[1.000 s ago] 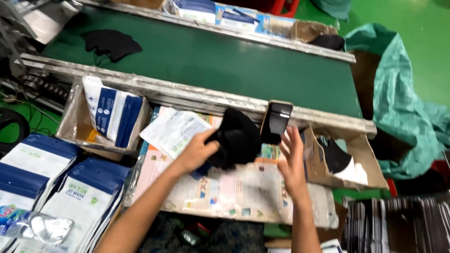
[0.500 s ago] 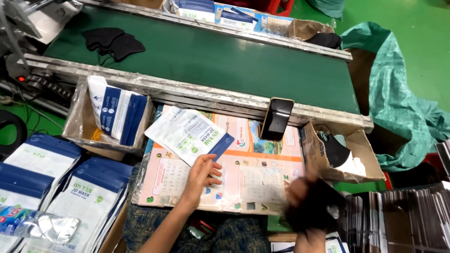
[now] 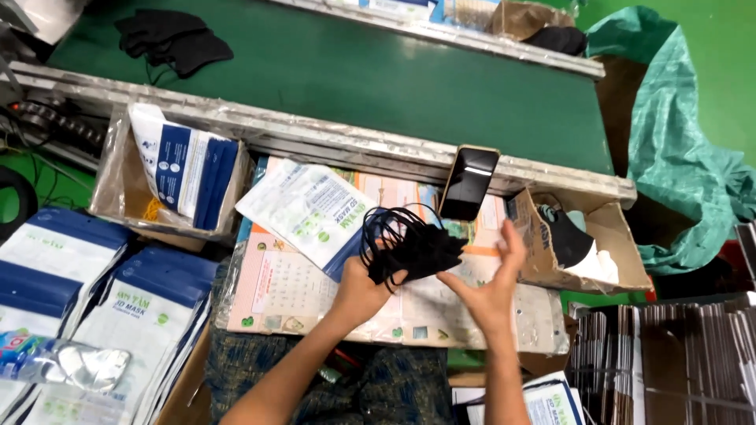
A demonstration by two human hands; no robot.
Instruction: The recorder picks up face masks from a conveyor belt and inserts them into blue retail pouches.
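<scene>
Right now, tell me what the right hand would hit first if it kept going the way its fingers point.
The right hand points up-left; it would likely meet the black masks in the left hand first.

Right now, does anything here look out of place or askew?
A phone leans on edge against the conveyor rail, and a white pouch lies crooked across the calendar mat. The left hand grips black masks.

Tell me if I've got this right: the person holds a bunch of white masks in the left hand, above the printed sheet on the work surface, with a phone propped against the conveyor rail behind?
Not quite. In the head view the masks in the left hand are black, not white. The rest holds: they sit above the printed sheet, and the phone leans against the conveyor rail.
</scene>
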